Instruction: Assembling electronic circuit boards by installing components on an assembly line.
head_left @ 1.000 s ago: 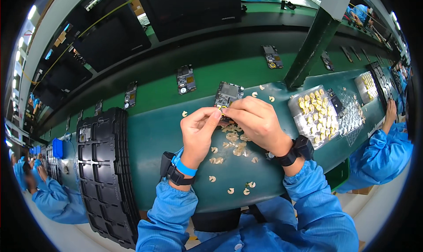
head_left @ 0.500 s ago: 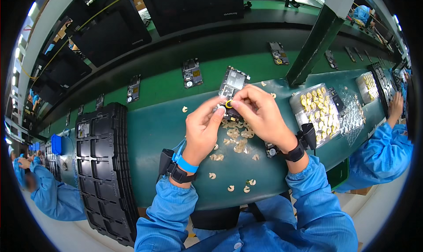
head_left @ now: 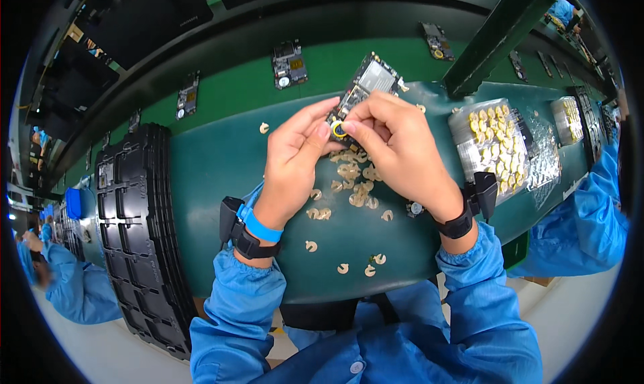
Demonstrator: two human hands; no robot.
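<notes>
Above the dark green bench I hold a circuit board (head_left: 377, 76), tilted, its far end up and to the right. My left hand (head_left: 292, 157) grips the board's near left edge between thumb and fingers. A round cell with a yellow rim (head_left: 338, 129) lies at the near end of the board, beside the left thumb. My right hand (head_left: 406, 149) has its fingers curled over the board, with the thumb tip at the yellow rim; whether it grips the cell is hidden. Below the hands lie several cream notched discs (head_left: 349, 171), some overlapping.
A stack of black trays (head_left: 134, 213) stands at the left. Clear plastic trays with yellow round pieces (head_left: 495, 139) lie at the right. Beyond, boards (head_left: 289, 65) rest on a green belt (head_left: 235, 85), next to a dark green post (head_left: 496, 45). Co-workers in blue sit on both sides.
The view has shifted, and my hands and the board appear higher in it. The board leans further right. The yellow-rimmed cell shows more fully, with my right thumb at its edge.
</notes>
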